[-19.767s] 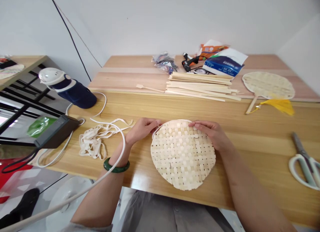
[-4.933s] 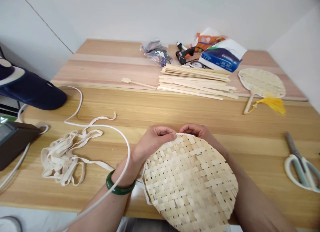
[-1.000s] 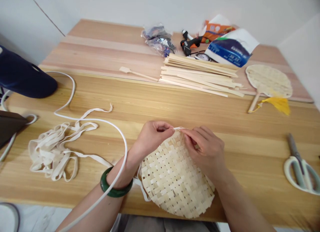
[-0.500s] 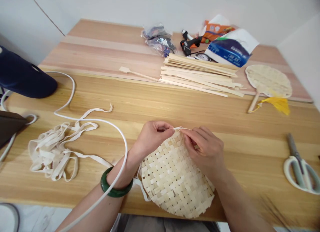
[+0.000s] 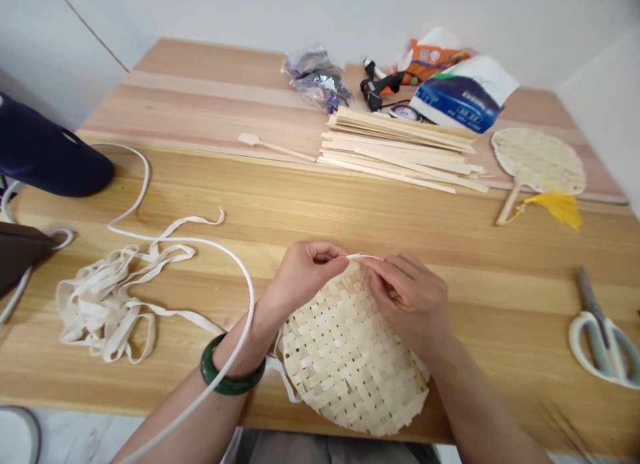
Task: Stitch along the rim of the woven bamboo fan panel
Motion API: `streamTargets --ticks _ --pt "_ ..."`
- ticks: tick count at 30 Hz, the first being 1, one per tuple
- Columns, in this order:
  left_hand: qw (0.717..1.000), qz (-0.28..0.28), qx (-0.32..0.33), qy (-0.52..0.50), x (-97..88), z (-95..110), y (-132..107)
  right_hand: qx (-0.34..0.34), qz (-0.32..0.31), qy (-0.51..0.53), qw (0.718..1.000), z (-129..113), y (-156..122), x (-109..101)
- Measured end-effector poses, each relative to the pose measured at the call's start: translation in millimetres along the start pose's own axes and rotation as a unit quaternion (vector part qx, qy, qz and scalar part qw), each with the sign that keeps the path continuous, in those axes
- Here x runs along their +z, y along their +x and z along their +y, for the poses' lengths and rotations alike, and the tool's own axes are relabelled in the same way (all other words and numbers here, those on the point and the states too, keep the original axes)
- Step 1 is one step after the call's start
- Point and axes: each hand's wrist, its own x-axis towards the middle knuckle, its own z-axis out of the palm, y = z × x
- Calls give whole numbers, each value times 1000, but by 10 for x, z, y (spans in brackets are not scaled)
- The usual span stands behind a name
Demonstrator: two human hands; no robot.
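Near the front edge of the light-brown wooden table [image 5: 260, 197], I have left hand [image 5: 311, 271] and right hand [image 5: 413, 294] fingertips clamped on the round cream woven-strip panel [image 5: 350, 364]'s far rim, where narrow white edging [image 5: 357, 256] seems begun, jagged near rim bare, tangled off-white fabric tape [image 5: 95, 301] loose at left.

1. The woven panel [image 5: 355, 364] is at the near edge of the table [image 5: 280, 197]; the left hand [image 5: 307, 274] and right hand [image 5: 413, 297] meet its far rim.
2. Left of the woven panel lies the tape [image 5: 105, 304].
3. Right of it, the scissors [image 5: 603, 341].
4. Behind it, the strips [image 5: 400, 151].
5. Farther behind it, the plastic bag [image 5: 320, 81] and glue gun [image 5: 379, 91].
6. Behind it to the right, the fan [image 5: 540, 159].
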Motion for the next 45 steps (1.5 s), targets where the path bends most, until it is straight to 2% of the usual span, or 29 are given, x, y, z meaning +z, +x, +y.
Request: streamTargets --ticks 8,15,20,26,30,35,39,42,45 --pt "1000 -2 -3 4 -2 -20 17 -5 -1 -13 1000 1 5 11" --pt "1000 5 6 27 15 -15 11 -12 -23 -72 997 -62 34 -25" --pt "999 9 15 51 44 -60 7 15 -108 -141 984 -192 133 -97" --pt "997 16 29 69 49 -119 33 103 -279 -207 932 -430 389 -100" --pt "999 12 38 34 40 -147 49 134 -328 -213 911 -533 451 -93" --pt "999 11 38 -7 42 -143 38 146 -322 -219 909 -572 431 -63" --pt "999 15 46 -12 37 -120 33 148 -297 -215 919 -535 371 26" --pt "998 28 48 -17 17 -107 39 143 -248 -210 935 -490 302 55" --pt "998 33 52 -26 -5 -97 33 137 -159 -216 954 -469 232 13"
